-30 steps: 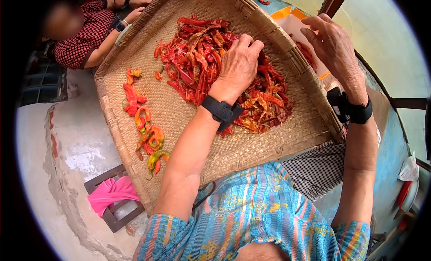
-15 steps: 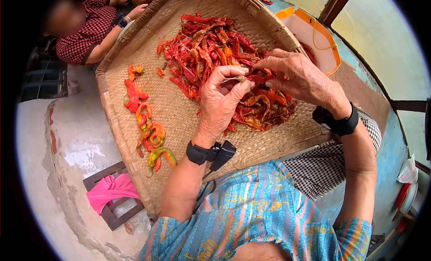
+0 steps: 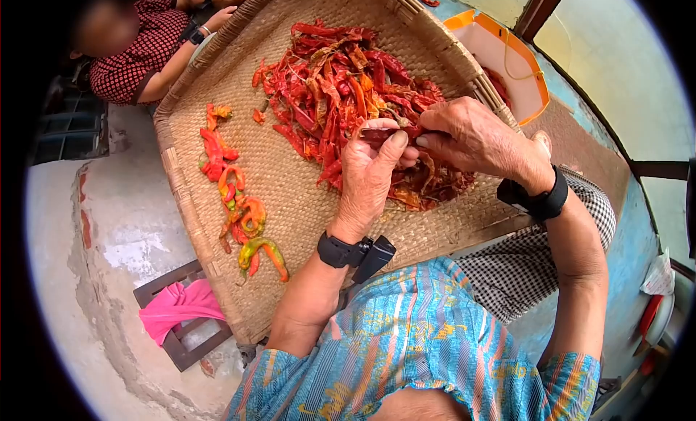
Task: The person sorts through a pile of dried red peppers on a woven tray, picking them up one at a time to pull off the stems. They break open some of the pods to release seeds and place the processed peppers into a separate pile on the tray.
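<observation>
in the head view, the likeliest trouble is the dark red chilli tearing or slipping: it looks dry and shrivelled, so too hard a pinch, or the two hands pulling out of step, could crack it and scatter bits over the woven tray. a dropped piece would probably fall onto the heap of red chillies right below and be hard to pick out again. the right forearm passes over the tray's edge, touching or not i cannot tell, and a knock there might jolt the lot

as for the grip, the left hand holds the chilli in a narrow pinch, at the fingertips rather than in the palm; the right hand pinches its other end, thumb below. the chilli lies crosswise between them, above the heap, apart from the row of fresher-looking chillies
</observation>
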Demonstrator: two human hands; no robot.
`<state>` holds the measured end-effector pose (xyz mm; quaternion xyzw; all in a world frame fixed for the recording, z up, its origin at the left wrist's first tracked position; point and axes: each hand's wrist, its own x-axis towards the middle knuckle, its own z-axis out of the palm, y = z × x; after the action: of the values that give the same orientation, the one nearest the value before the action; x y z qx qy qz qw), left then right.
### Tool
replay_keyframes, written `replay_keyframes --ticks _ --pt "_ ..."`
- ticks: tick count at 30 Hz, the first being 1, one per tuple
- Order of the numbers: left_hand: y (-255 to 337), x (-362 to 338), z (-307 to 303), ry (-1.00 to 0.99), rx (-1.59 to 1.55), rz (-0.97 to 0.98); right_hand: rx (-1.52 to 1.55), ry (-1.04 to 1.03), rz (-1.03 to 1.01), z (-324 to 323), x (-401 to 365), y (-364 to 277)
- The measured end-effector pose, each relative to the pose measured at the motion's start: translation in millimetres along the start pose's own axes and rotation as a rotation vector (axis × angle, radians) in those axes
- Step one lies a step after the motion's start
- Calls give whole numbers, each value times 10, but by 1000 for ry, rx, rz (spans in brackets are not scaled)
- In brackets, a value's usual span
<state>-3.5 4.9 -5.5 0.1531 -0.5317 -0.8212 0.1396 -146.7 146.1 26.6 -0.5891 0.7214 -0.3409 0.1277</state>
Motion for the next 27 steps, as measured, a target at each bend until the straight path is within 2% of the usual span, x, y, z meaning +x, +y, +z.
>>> replay_keyframes --ticks 4,8,12,14,15,16,17,18,19,20,21,23,24,26,27 --pt "-2 -23 0 27 152 36 9 2 -23 -38 -8 -9" --pt "37 -21 19 16 147 43 68 -11 -5 -132 2 -68" --pt "129 123 36 8 137 111 262 304 265 -424 -18 2" --pt "124 210 -14 -58 626 230 150 460 222 -605 -83 329" --pt "254 218 76 -95 890 285 68 469 327 -697 -119 379" --pt "247 255 90 -94 890 285 -14 477 433 -786 -154 429" --pt "226 330 117 -154 1043 449 -245 459 465 -843 -205 574" --pt "202 410 150 -216 1191 616 -244 459 464 -805 -227 626" --pt "146 488 169 -226 1310 743 -476 551 403 -749 -243 675" --pt "102 530 195 -229 1305 747 -712 639 339 -731 -272 713" --pt "64 553 216 -255 1421 745 -549 555 490 -722 -222 514" --pt "8 578 231 -278 1567 739 -476 521 458 -664 -173 366" --pt "12 578 226 -281 1566 738 -401 487 423 -646 -150 333" --pt "52 565 190 -229 1455 717 -517 423 369 -579 -154 352" --pt "154 506 209 -169 1340 721 -544 418 273 -529 -164 396"
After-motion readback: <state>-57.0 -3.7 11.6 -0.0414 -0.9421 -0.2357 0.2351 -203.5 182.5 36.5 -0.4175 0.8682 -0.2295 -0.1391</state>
